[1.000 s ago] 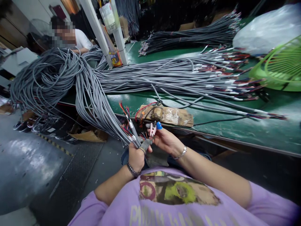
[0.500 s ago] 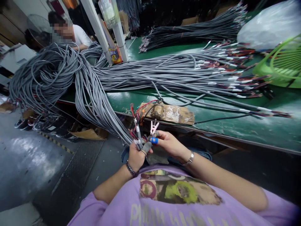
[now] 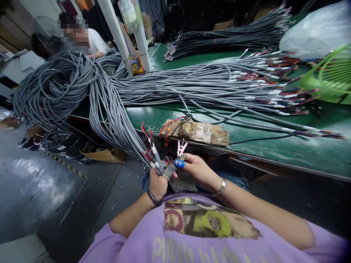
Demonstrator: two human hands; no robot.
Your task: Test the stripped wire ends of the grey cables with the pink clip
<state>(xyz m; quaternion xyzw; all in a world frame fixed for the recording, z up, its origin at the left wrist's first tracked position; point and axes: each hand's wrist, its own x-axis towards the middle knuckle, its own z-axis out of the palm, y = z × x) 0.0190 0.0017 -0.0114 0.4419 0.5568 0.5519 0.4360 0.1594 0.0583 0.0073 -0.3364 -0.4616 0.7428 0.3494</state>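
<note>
Gray cables [image 3: 164,82], looped in a great mass far left of the wooden block [image 3: 208,134], stretched in long runs behind it, and sagging over the edge at its near left. Green desk [image 3: 274,149] beneath the block, extending well to its right. Dark cables [image 3: 225,40] in a long sheaf, well behind the block. White plastic bag [image 3: 315,33] and green slatted basket [image 3: 308,81], both far to the block's right and rear. Left hand [image 3: 159,182], nearer than the block and left of it, closed round several gray cables near their ends. Right hand [image 3: 197,168], just in front of the block, thumb and fingers close together; impossible to tell whether pinching anything. Colored wire ends [image 3: 150,138], fanned upward left of the block. Pink clip [image 3: 181,149], upright at the block's near side, just above the right fingertips.
</note>
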